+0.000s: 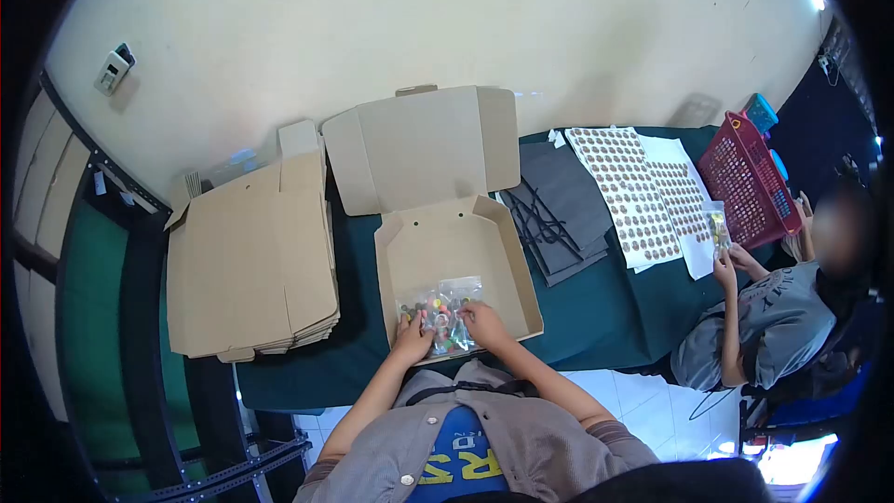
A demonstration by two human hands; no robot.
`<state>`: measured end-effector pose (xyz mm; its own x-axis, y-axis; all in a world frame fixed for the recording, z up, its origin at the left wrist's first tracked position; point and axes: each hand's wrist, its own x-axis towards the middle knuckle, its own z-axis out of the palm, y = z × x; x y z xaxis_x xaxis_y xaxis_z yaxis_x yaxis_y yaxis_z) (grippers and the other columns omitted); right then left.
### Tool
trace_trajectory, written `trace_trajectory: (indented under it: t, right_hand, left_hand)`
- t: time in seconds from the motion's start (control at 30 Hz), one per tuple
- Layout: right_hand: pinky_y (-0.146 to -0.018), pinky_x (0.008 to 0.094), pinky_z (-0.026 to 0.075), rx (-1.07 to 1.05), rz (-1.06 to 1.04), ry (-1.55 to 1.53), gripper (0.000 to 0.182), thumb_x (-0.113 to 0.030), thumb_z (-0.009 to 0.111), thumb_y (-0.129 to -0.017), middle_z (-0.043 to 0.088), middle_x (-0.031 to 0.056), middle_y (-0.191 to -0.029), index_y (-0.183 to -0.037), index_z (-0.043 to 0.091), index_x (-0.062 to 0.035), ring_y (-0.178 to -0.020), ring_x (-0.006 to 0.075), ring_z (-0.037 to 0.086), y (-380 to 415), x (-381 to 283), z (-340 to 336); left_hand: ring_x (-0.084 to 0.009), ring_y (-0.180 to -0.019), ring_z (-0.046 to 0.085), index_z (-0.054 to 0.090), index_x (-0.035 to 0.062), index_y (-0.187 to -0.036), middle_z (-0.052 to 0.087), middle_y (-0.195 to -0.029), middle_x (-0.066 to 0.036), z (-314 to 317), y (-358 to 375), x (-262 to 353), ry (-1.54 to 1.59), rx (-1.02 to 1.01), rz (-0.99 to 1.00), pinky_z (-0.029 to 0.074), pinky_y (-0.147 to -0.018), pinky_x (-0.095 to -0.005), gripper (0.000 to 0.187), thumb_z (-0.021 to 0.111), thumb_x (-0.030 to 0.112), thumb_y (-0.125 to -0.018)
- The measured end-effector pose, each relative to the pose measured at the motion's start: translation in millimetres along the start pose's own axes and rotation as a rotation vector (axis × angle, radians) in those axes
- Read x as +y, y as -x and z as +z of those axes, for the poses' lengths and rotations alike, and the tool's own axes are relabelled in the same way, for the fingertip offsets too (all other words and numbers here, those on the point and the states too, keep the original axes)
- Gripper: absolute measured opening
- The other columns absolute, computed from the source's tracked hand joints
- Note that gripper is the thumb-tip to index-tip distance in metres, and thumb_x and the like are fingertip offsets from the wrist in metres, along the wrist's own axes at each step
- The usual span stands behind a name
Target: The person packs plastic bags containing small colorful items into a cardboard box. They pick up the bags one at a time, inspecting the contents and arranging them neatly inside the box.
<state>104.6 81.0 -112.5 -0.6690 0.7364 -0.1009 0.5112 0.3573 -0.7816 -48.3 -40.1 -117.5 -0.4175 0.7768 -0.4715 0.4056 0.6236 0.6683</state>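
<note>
An open brown cardboard box (430, 246) lies before me on the dark green cloth, its lid (410, 151) raised at the back. Inside, near the front wall, are clear plastic bags (451, 300) holding small colourful pieces; what the pieces are is too small to tell. My left hand (412, 340) rests on the left side of the bags with its fingers stretched out. At their right side, my right hand (484, 324) has its fingers closed on the edge of a bag.
Flat cardboard boxes (247, 261) are stacked at left. To the right lie dark grey paper bags with black handles (559, 196), sheets of round stickers (626, 196) and a red plastic basket (740, 177). A co-worker (778, 317) at far right holds a small clear packet (715, 224).
</note>
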Motion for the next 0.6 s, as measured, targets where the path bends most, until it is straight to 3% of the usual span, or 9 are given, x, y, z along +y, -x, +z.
trace_trajectory:
  t: [0.03,0.17,0.23,0.43,0.6]
  right_hand:
    - [-0.072,0.0412,0.046,0.122,-0.127,0.042,0.016,-0.012,0.051,-0.078,0.060,0.0190,-0.087,-0.088,0.062,-0.0040,-0.080,0.0349,0.058,-0.3,0.1,-2.0]
    - [-0.080,0.0399,0.044,0.094,-0.047,0.101,0.018,-0.009,0.052,-0.078,0.058,0.0182,-0.097,-0.092,0.063,-0.0045,-0.092,0.0337,0.054,-8.1,9.0,-10.8]
    - [-0.085,0.0410,0.043,0.085,-0.098,0.207,0.025,-0.012,0.054,-0.077,0.053,0.0187,-0.111,-0.101,0.062,-0.0093,-0.099,0.0362,0.052,-8.3,13.9,-12.6]
    - [-0.091,0.0421,0.041,-0.131,-0.065,0.401,0.041,-0.019,0.059,-0.076,0.037,0.0211,-0.131,-0.117,0.055,-0.0217,-0.106,0.0417,0.047,-3.1,13.3,-10.0]
    - [-0.090,0.0425,0.042,-0.188,0.019,0.412,0.045,-0.022,0.060,-0.076,0.037,0.0214,-0.131,-0.120,0.052,-0.0249,-0.108,0.0405,0.048,2.6,2.7,-17.7]
  left_hand:
    - [-0.0433,-0.129,0.020,0.033,0.0101,-0.135,0.015,-0.139,-0.031,0.3,0.5,-0.1,0.013,0.018,0.001,0.021,-0.106,-0.0413,0.065,0.056,0.036,-0.079]
    - [-0.0424,-0.128,0.022,0.041,0.0167,-0.130,0.018,-0.138,-0.030,-5.4,4.9,8.4,0.094,0.120,0.110,0.023,-0.105,-0.0415,0.059,0.060,0.032,-0.077]
    - [-0.0414,-0.127,0.024,0.048,0.0201,-0.124,0.021,-0.137,-0.029,-7.5,2.9,9.1,0.170,0.232,0.302,0.025,-0.103,-0.0413,0.052,0.063,0.028,-0.075]
    - [-0.0406,-0.127,0.025,0.050,0.0190,-0.122,0.022,-0.138,-0.027,-3.8,3.0,7.8,0.193,0.193,0.221,0.025,-0.103,-0.0417,0.047,0.061,0.026,-0.076]
    - [-0.0426,-0.127,0.024,0.045,0.0210,-0.126,0.019,-0.139,-0.027,3.1,-1.1,-6.5,0.030,0.093,0.115,0.024,-0.104,-0.0435,0.053,0.059,0.030,-0.076]
